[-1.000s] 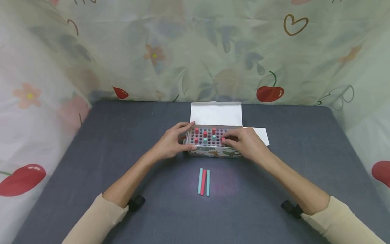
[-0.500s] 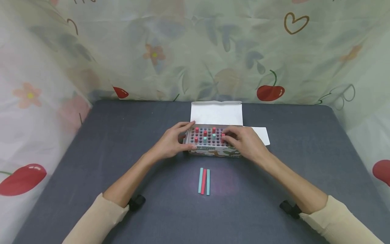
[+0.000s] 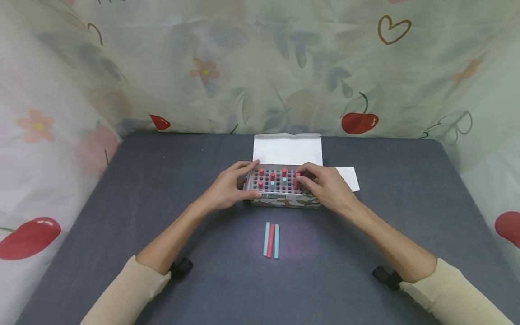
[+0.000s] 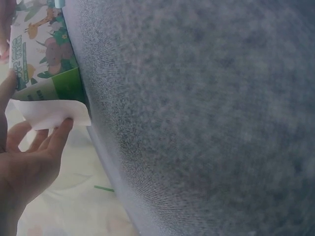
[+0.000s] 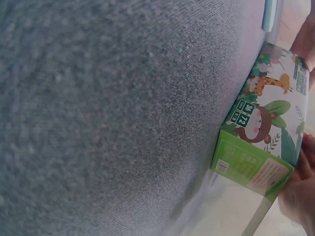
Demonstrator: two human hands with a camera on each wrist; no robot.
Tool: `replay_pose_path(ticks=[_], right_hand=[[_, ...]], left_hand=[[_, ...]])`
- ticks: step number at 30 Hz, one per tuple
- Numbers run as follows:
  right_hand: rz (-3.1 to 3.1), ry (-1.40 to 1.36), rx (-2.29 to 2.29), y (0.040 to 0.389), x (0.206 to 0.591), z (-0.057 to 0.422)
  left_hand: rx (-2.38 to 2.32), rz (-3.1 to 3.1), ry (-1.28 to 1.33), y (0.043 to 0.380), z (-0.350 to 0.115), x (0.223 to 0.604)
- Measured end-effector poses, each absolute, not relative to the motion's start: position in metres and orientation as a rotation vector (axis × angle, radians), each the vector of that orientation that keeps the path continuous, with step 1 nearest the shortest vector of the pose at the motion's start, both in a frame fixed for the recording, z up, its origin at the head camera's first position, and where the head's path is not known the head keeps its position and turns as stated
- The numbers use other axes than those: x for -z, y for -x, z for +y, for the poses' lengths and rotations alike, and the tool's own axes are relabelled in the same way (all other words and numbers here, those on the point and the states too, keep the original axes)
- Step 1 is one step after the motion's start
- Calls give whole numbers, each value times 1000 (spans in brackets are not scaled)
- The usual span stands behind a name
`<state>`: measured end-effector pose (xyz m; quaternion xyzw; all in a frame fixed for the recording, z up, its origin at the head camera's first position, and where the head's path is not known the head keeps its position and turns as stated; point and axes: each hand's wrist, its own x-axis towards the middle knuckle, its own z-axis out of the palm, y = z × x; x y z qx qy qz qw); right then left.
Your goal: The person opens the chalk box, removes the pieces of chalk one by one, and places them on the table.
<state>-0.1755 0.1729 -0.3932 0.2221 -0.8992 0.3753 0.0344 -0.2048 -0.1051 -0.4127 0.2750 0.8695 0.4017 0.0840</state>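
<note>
A printed cardboard box [image 3: 284,201] of chalk stands on the table with its lid [image 3: 287,149] folded back, showing a grid of holes. Several red and teal chalk sticks poke up from it. My left hand [image 3: 228,188] holds the box's left end, thumb at the front edge and index finger at the back corner. In the left wrist view its fingertips touch a white end flap [image 4: 51,114]. My right hand [image 3: 333,186] pinches a red chalk stick [image 3: 297,182] between thumb and forefinger; it stands upright over the right part of the grid, taller than the other sticks.
Three loose chalk sticks lie side by side before the box: a teal stick [image 3: 266,239], a red stick [image 3: 271,241] and another teal stick [image 3: 276,242]. A white side flap [image 3: 347,178] sticks out at the right. Patterned cloth [image 3: 243,67] hangs behind the dark table [image 3: 195,289].
The red chalk stick in my right hand has risen, so more of its length shows above the grid. My left hand has stayed on the box, and the loose sticks lie as before.
</note>
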Motion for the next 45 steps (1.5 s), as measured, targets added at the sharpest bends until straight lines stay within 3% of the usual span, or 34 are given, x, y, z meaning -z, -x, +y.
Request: replay_pose_path(ticks=[21,33,45], right_hand=[[-2500,-685,-1493,168,375,174],[-2555,-560,-1705,133,346,159],[-2532,-474,-2003,126,363,161]], left_hand=[[-1189,2599,-817,205,-106,412],[-1208,2586,-800,205,-105,412],[-1226,2578,-790,204,-105,412]])
